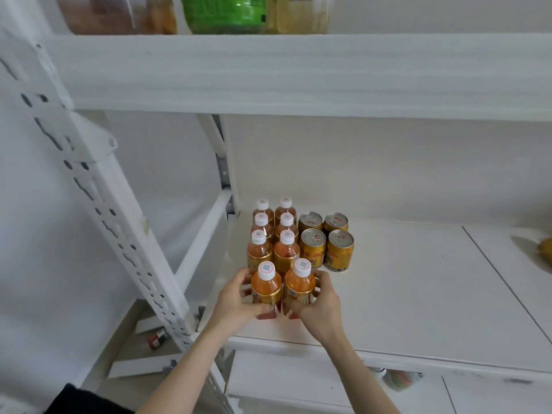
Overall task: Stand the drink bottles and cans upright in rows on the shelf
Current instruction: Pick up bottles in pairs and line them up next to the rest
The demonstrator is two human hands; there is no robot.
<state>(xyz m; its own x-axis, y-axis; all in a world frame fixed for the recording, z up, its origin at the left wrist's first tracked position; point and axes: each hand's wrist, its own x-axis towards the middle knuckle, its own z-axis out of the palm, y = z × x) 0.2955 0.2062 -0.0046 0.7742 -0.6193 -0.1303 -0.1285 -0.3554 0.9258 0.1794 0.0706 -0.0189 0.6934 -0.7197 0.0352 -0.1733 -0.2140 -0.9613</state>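
Head view, one frame.

- Shelf board [403, 294]: white, seen from above. Stock is grouped at its left end, toward the far wall.
- Near-left bottle [266, 289]: orange drink, white cap, gold label. It is held upright by the left hand [236, 297], with the fingers curled round its left side and the thumb across the lower front.
- Near-right bottle [299, 286]: same type, upright, just beside the near-left bottle. It is gripped by the right hand [321, 303], fingers wrapped round its right side, thumb low on the front.
- Both bases are partly covered by the thumbs, so contact with the board cannot be confirmed.
- Six matching bottles [286, 252]: standing upright directly behind the held pair, in two columns of three running toward the far wall. The held pair sits at the near end of these columns.
- Four gold cans [313, 248]: upright in a two-by-two block just right of the bottle columns, level with the middle and far bottles. Pull-tab tops are visible.
- Upper shelf [298, 73]: a green bottle [224, 13] is noted on it, with other containers blurred on either side.
- Perforated white upright [119, 210]: runs diagonally at the left of the frame.
- Yellow object [545, 252]: cut off at the far right edge of the board, not identifiable.
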